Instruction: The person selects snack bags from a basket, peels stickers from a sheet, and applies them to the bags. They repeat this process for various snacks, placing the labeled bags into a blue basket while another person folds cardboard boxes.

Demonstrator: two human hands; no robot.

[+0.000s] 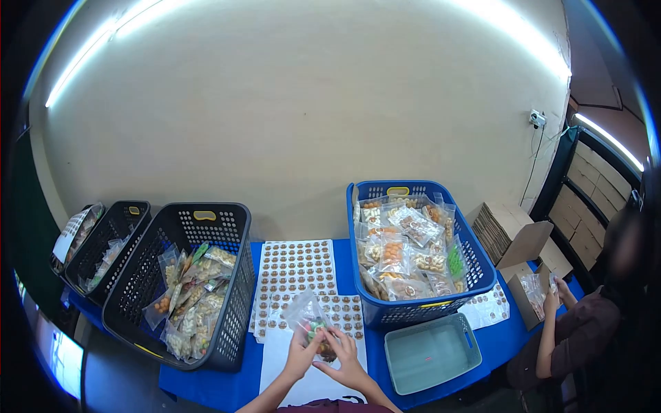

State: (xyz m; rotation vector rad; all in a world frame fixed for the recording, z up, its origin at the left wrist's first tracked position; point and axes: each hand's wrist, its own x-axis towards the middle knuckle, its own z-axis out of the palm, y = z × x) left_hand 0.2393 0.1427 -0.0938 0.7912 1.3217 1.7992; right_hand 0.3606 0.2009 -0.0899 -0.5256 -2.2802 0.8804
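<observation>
In front of me, a clear plastic packet of green and brown pieces is held over the table between both hands. My left hand is closed on its left side. My right hand grips the lower right part, its fingertips on the plastic. Sheets of round brown stickers lie beneath and beyond the packet. White paper is under my hands. What the pieces are is too small to tell.
Left stands a dark basket of filled packets, with another dark basket behind it. A blue basket heaped with packets and a grey-green tray are right. Beyond, a person handles packets by a cardboard box.
</observation>
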